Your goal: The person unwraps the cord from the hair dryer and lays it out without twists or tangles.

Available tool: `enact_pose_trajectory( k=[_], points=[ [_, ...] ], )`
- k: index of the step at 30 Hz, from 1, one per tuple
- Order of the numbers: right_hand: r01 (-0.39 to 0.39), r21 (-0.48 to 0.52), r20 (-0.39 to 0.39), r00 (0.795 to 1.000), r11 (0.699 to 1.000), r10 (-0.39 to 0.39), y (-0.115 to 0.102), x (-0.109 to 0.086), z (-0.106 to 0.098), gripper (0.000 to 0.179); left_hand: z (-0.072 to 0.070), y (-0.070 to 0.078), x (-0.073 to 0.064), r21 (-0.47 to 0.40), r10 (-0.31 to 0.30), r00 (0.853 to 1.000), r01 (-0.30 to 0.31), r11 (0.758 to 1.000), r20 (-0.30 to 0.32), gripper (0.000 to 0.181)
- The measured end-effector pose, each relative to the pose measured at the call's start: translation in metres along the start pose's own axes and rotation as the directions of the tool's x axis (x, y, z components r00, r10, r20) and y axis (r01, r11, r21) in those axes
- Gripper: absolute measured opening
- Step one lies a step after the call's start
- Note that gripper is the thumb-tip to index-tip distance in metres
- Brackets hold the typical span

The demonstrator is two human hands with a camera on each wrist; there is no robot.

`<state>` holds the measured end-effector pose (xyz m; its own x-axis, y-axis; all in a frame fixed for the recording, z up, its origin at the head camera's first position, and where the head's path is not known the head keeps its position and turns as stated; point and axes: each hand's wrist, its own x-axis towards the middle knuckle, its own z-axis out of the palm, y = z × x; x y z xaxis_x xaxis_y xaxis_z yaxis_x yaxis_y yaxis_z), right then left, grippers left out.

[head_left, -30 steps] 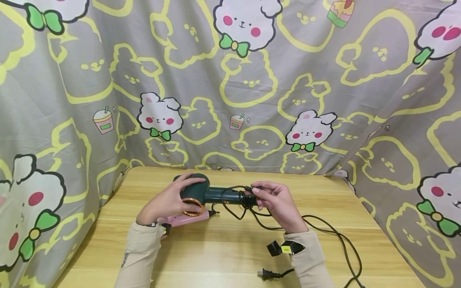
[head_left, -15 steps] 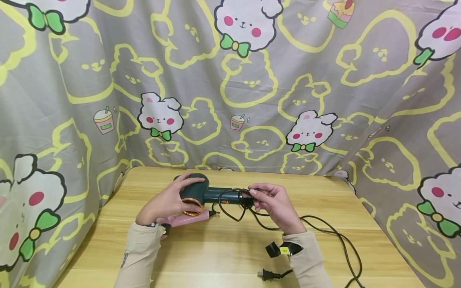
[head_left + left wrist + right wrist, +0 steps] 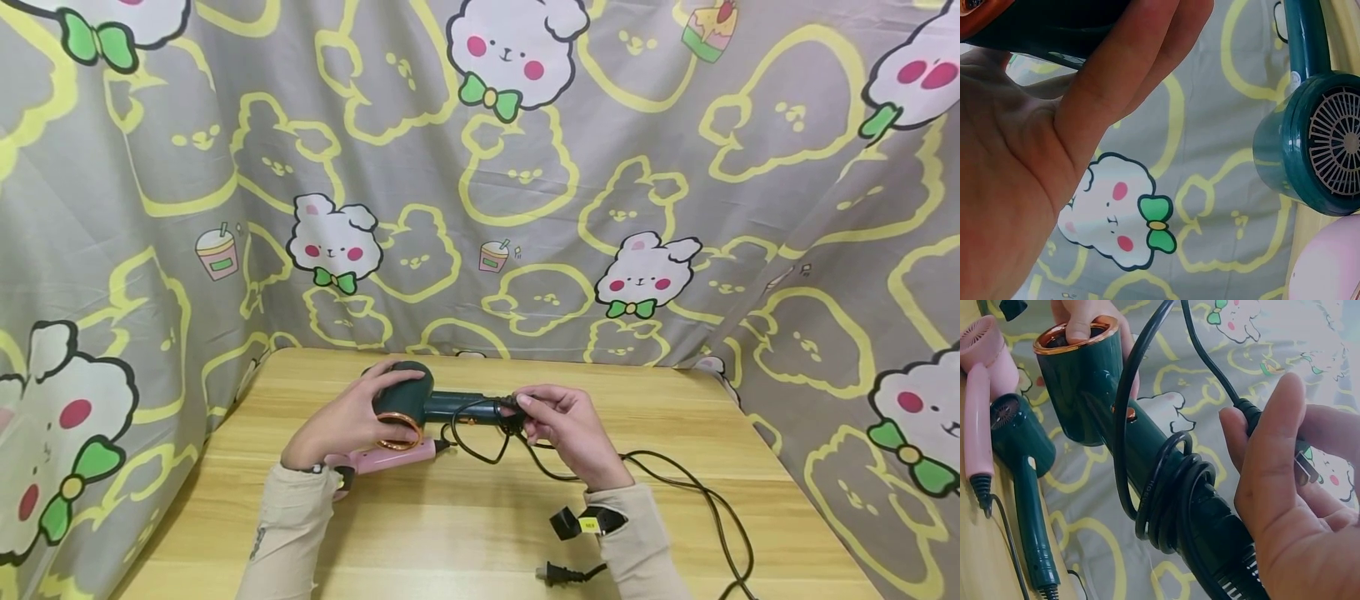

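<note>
My left hand (image 3: 341, 429) grips the head of a dark green hair dryer (image 3: 408, 396), its thumb at the copper ring on one end. The dryer's handle points right, and several turns of its black cord (image 3: 1166, 500) are wound round it. With thumb and fingers, my right hand (image 3: 566, 425) pinches the cord's plug (image 3: 1250, 416) close beside the handle; metal prongs show between the fingers in the right wrist view. A loose loop of cord hangs off the coil. In the left wrist view, the palm hides part of the held dryer.
A pink hair dryer (image 3: 393, 457) lies on the wooden table (image 3: 450, 533), below the held dryer in the head view. Beside it is a second green hair dryer (image 3: 1025, 447). Another black plug (image 3: 561, 573) lies near the front, and a loose cord (image 3: 720, 492) trails along the right.
My right hand has shifted slightly left with the plug, closer to the cord coil on the handle. The left hand and the dryer have barely moved.
</note>
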<state>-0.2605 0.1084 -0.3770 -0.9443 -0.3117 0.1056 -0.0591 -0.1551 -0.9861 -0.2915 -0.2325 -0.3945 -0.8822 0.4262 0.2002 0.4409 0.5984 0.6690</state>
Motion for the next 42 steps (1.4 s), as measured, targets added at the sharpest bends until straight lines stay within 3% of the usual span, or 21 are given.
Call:
enact_pose_trajectory(
  k=[17,34,42],
  points=[
    [0.004,0.088,0.090,0.996,0.996,-0.011,0.006,0.001,0.003,0.012,-0.001,-0.002,-0.001,-0.001,0.019,0.999,-0.019,1.000,-0.038,0.086],
    [-0.053,0.042,0.180,0.983,0.998,0.045,0.010,0.002,0.001,0.015,-0.008,-0.006,-0.003,0.007,-0.023,0.996,0.024,1.000,-0.081,0.088],
    [-0.071,-0.044,0.277,0.958,0.997,0.080,0.014,0.004,-0.004,0.016,-0.009,-0.005,-0.005,-0.010,-0.025,0.996,0.024,1.000,-0.088,0.089]
  ],
)
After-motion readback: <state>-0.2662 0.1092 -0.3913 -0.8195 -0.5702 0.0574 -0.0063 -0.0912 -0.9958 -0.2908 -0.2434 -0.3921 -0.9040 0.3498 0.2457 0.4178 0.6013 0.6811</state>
